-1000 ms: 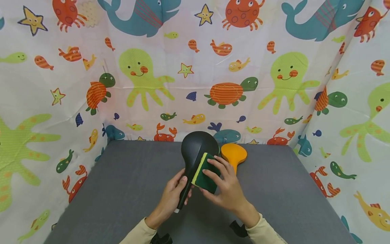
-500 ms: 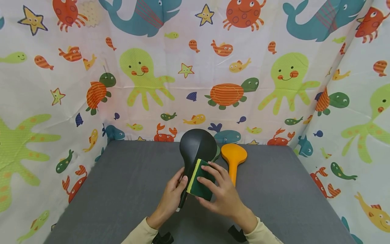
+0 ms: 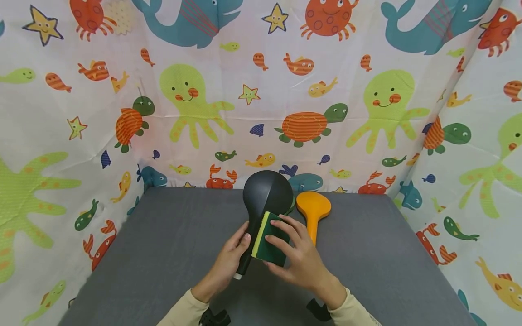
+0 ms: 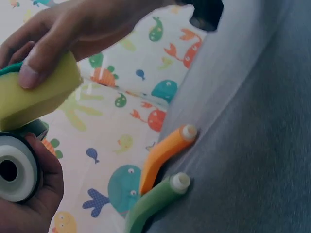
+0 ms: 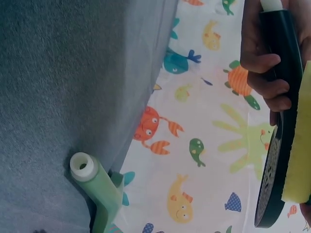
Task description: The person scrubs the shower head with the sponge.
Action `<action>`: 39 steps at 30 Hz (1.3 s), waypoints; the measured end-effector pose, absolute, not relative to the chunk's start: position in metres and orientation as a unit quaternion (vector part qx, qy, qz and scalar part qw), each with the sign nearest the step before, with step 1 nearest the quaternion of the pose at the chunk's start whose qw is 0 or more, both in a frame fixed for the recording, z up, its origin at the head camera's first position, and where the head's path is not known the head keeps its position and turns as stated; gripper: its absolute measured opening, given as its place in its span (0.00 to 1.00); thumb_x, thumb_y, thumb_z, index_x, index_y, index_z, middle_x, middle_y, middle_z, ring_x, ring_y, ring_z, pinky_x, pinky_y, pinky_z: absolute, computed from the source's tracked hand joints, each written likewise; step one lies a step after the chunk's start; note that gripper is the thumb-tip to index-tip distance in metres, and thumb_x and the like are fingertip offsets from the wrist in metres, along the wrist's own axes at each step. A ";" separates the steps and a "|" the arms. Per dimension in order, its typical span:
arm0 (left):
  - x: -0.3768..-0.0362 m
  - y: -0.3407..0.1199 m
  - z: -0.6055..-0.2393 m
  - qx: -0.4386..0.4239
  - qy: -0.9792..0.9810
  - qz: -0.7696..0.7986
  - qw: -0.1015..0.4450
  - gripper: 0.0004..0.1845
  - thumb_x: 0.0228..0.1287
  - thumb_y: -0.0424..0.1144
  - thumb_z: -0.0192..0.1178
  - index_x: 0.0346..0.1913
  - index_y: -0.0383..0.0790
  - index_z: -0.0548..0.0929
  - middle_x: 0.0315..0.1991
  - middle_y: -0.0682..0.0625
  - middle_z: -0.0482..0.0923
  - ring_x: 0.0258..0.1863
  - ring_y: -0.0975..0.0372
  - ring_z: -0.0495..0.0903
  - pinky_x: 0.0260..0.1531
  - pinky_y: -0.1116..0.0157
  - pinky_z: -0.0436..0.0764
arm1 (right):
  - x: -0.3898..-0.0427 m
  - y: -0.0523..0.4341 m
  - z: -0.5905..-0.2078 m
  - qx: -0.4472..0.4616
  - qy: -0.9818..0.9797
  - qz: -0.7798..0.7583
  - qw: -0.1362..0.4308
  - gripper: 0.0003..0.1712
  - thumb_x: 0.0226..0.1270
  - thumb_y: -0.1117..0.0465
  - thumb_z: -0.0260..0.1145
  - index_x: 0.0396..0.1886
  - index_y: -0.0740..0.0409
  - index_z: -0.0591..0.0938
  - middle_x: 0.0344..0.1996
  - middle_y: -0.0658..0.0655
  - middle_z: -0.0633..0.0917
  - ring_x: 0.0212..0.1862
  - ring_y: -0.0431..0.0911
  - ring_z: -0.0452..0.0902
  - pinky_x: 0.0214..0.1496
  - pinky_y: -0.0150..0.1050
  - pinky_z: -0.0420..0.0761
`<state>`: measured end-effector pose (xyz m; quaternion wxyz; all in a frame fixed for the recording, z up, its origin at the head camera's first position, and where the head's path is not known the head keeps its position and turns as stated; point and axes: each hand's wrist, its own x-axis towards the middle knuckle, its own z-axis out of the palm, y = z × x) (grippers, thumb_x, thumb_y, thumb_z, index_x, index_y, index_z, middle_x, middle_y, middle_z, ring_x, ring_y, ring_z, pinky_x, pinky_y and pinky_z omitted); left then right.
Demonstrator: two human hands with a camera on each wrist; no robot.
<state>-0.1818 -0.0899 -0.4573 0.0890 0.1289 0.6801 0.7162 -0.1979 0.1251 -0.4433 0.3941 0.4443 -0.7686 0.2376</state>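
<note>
Over the table, my left hand point(image 3: 226, 260) grips a black handheld shower head point(image 3: 267, 192) by its handle, the round head tilted up and away. Its white threaded end point(image 4: 19, 167) faces the left wrist camera, and the nozzle face point(image 5: 270, 170) shows in the right wrist view. My right hand point(image 3: 303, 258) holds a green and yellow scrub sponge point(image 3: 272, 252) between thumb and fingers. The sponge's yellow side lies along the upper handle of the shower head, just under the head. Part of the handle is hidden by my left fingers.
An orange shower head point(image 3: 313, 206) lies on the grey table point(image 3: 171, 253) at the back, right of the black one. A green shower head point(image 4: 155, 199) lies beside it, mostly hidden in the head view. A sea-animal curtain point(image 3: 228, 99) surrounds the table.
The sponge has slid down along the shower head towards the handle with my right hand, then shifted slightly. The black shower head has risen a little in my left hand.
</note>
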 end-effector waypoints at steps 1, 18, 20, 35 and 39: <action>-0.182 -0.090 -0.457 0.129 0.673 0.721 0.099 0.35 0.77 0.55 0.44 0.79 0.47 0.49 0.79 0.48 0.48 0.78 0.51 0.50 0.71 0.48 0.61 | -0.199 0.126 -0.442 0.443 -0.769 0.238 0.395 0.25 0.64 0.38 0.63 0.51 0.48 0.83 0.62 0.60 0.76 0.64 0.60 0.68 0.65 0.55 0.70; -0.189 -0.092 -0.455 0.118 0.595 0.776 0.176 0.34 0.75 0.55 0.48 0.78 0.57 0.50 0.78 0.55 0.54 0.74 0.59 0.58 0.61 0.66 0.74 | -0.189 0.121 -0.453 0.466 -0.761 0.233 0.386 0.25 0.64 0.39 0.64 0.54 0.47 0.82 0.61 0.60 0.77 0.62 0.58 0.69 0.60 0.56 0.72; -0.190 -0.092 -0.456 0.116 0.593 0.777 0.176 0.34 0.75 0.55 0.48 0.78 0.58 0.50 0.77 0.55 0.54 0.74 0.59 0.59 0.59 0.66 0.75 | -0.188 0.121 -0.454 0.468 -0.760 0.232 0.386 0.25 0.64 0.39 0.64 0.54 0.47 0.82 0.62 0.60 0.76 0.62 0.58 0.69 0.60 0.55 0.72; -0.188 -0.090 -0.454 0.100 0.606 0.772 0.162 0.38 0.74 0.53 0.51 0.79 0.52 0.47 0.80 0.51 0.45 0.78 0.54 0.47 0.74 0.49 0.54 | -0.196 0.126 -0.447 0.444 -0.780 0.226 0.379 0.25 0.63 0.37 0.64 0.52 0.47 0.82 0.63 0.59 0.76 0.64 0.58 0.68 0.60 0.57 0.72; -0.186 -0.092 -0.454 0.091 0.610 0.771 0.158 0.39 0.74 0.52 0.52 0.79 0.50 0.46 0.79 0.47 0.46 0.77 0.51 0.51 0.73 0.50 0.56 | -0.193 0.123 -0.448 0.446 -0.775 0.229 0.384 0.25 0.63 0.37 0.63 0.52 0.47 0.82 0.62 0.59 0.77 0.63 0.59 0.69 0.59 0.58 0.73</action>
